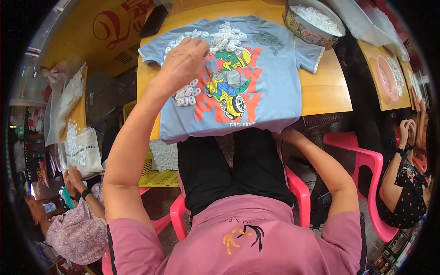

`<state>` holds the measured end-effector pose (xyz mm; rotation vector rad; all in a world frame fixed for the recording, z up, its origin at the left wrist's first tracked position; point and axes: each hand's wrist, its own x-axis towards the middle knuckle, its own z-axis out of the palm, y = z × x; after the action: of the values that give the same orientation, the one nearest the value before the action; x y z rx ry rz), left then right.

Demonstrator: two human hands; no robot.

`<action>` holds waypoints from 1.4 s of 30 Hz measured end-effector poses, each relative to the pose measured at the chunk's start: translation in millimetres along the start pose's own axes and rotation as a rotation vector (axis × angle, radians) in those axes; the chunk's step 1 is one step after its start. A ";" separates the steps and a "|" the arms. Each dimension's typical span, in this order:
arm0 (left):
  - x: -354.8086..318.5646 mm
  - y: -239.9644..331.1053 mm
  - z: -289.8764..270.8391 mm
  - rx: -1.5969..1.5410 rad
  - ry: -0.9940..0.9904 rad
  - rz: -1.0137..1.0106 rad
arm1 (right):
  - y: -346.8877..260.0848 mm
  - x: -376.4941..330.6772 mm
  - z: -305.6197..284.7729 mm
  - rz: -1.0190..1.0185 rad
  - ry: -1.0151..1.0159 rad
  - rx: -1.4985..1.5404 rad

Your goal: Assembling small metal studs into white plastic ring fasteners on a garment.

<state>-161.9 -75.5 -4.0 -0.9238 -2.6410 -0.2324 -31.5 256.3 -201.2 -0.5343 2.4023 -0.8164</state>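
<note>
A light blue T-shirt (275,91) with a dinosaur-on-scooter print lies spread over the wooden table, its hem hanging at the near edge. Over the shirt's left side reaches my left hand (185,62), its fingers curled down and closed among small white plastic pieces; the fingertips are hidden. A heap of these white oval pieces (227,36) lies just right of it. More white pieces (187,95) sit in rows below the wrist. Small dark metal bits (268,42) are scattered at the upper right of the shirt. My right hand (286,135) is at the near hem, fingers hidden beneath it.
A round tin (316,23) full of white pieces stands at the table's far right. A dark phone (154,21) lies at the far left. Pink chairs (373,169) and a yellow crate (160,178) are around my legs. Other people sit at tables on both sides.
</note>
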 end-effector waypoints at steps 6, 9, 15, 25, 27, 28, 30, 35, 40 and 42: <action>2.0 3.5 -5.6 -0.114 -0.051 0.014 | -48.5 -33.6 -17.1 0.050 -0.242 -0.544; -1.4 14.0 -9.1 -0.441 -0.051 -0.153 | -122.2 -61.3 -53.2 0.003 -0.679 -0.653; -17.8 41.0 1.6 -1.011 -0.056 -0.440 | -170.2 -68.0 -103.7 -0.450 -0.247 -0.015; -35.6 90.7 -20.3 -1.470 0.047 -0.615 | -192.7 8.7 -112.0 -0.187 0.382 0.907; -35.5 90.9 -18.2 -1.469 0.091 -0.586 | -191.7 14.6 -110.3 -0.164 0.376 0.966; -35.6 90.3 -16.9 -1.447 0.107 -0.561 | -191.3 16.4 -109.8 -0.183 0.368 0.982; -37.5 88.4 -13.7 -1.429 0.122 -0.541 | -191.7 17.8 -109.6 -0.197 0.357 0.998; -36.7 88.0 -14.3 -1.057 0.127 -0.361 | -187.3 20.4 -110.9 -0.218 0.296 0.971; -39.0 97.4 -9.3 -1.262 0.170 -0.455 | -187.3 21.3 -107.8 -0.259 0.353 0.985; -37.8 103.1 -10.2 -1.392 0.228 -0.592 | -192.4 18.2 -107.3 -0.220 0.371 1.089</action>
<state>-66.7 -19.8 -3.7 -0.2595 -2.1742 -2.2820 -73.9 151.4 -11.2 -0.1896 1.7750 -2.2356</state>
